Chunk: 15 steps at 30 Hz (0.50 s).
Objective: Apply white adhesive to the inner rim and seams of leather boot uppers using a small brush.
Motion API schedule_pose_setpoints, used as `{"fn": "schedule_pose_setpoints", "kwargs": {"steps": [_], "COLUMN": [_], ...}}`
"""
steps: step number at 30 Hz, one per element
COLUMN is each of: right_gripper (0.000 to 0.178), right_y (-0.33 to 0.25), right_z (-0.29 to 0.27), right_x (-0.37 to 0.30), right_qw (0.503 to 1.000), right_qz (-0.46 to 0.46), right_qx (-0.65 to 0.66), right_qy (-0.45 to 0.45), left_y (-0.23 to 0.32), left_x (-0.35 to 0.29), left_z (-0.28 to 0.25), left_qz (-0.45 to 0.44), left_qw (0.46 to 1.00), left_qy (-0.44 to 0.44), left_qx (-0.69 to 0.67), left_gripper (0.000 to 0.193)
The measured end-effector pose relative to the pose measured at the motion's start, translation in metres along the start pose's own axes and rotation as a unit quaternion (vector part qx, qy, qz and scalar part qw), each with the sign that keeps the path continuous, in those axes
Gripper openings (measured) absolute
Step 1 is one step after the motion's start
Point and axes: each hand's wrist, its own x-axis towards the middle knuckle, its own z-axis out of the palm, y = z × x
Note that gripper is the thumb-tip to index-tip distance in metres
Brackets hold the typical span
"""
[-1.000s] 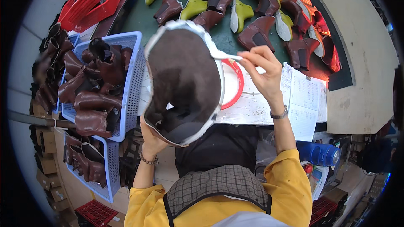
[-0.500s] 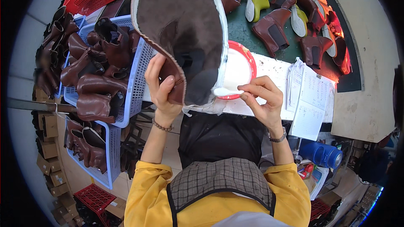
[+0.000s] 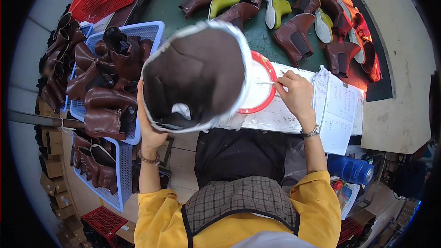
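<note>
My left hand (image 3: 150, 131) grips the side of a boot upper (image 3: 197, 71), partly hidden behind it. Its wide opening faces me, showing a dark brown lining and a white-coated edge all round. A pale crescent-shaped spot shows low inside it. Between thumb and fingers, my right hand (image 3: 296, 93) pinches a thin white brush (image 3: 265, 82). The brush's tip is over or in the white paste (image 3: 258, 93) inside a red-rimmed bowl (image 3: 251, 109). The boot upper covers the bowl's left part.
Brown boots (image 3: 294, 36) and lime-green boots (image 3: 278, 10) stand on the green tabletop (image 3: 177, 30), near a glowing orange heater (image 3: 373, 66). Blue baskets (image 3: 149, 64) of boots are at left. Papers (image 3: 337, 110) and a blue bottle (image 3: 351, 169) lie at right.
The brush has left the boot upper's edge and moved right to the bowl with my right hand. My left hand has lowered and turned the upper, shifting its grip to the left side.
</note>
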Motion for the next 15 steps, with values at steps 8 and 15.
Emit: {"fn": "schedule_pose_setpoints", "kwargs": {"steps": [8,15], "right_gripper": [0.013,0.014], "right_y": [-0.029,-0.029], "right_z": [-0.025,-0.03], "right_x": [0.038,0.036], "right_qw": [0.939,0.957], "right_qz": [-0.062,-0.096], "right_qx": [0.339,0.272], "right_qy": [0.016,-0.032], "left_y": [-0.031,-0.037], "left_x": [-0.018,-0.034], "left_z": [-0.019,-0.045], "left_qz": [-0.012,-0.05], "left_qw": [0.999,0.993], "left_qy": [0.006,-0.016], "left_qx": [-0.05,-0.104], "left_gripper": [0.097,0.095]}}
